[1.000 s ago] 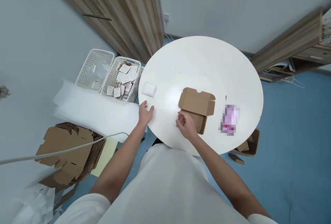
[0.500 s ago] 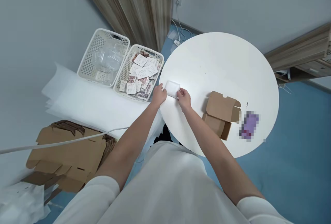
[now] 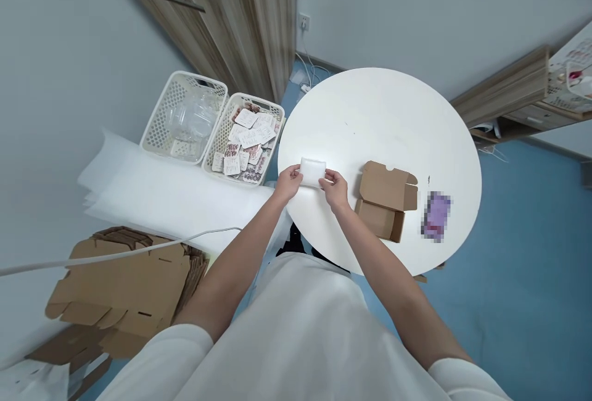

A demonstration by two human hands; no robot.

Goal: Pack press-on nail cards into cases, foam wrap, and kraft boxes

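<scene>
A small white foam pad [image 3: 313,170] sits at the near left part of the round white table [image 3: 383,117]. My left hand [image 3: 287,182] pinches its left edge and my right hand [image 3: 335,190] pinches its right edge. An open brown cardboard box [image 3: 386,198] stands just right of my right hand, its lid flap raised. A blurred purple item [image 3: 435,215] lies further right on the table.
Two white plastic baskets stand on the floor to the left, one [image 3: 185,117] with clear packaging, one [image 3: 245,139] with several small printed cards. White foam sheets [image 3: 171,194] and a stack of flat cardboard blanks [image 3: 124,284] lie nearer. A wooden door [image 3: 231,24] and shelving [image 3: 518,99] stand behind.
My right hand left the cardboard box and went left to the white pad. Both hands now grip the pad, which has come slightly nearer and to the right.
</scene>
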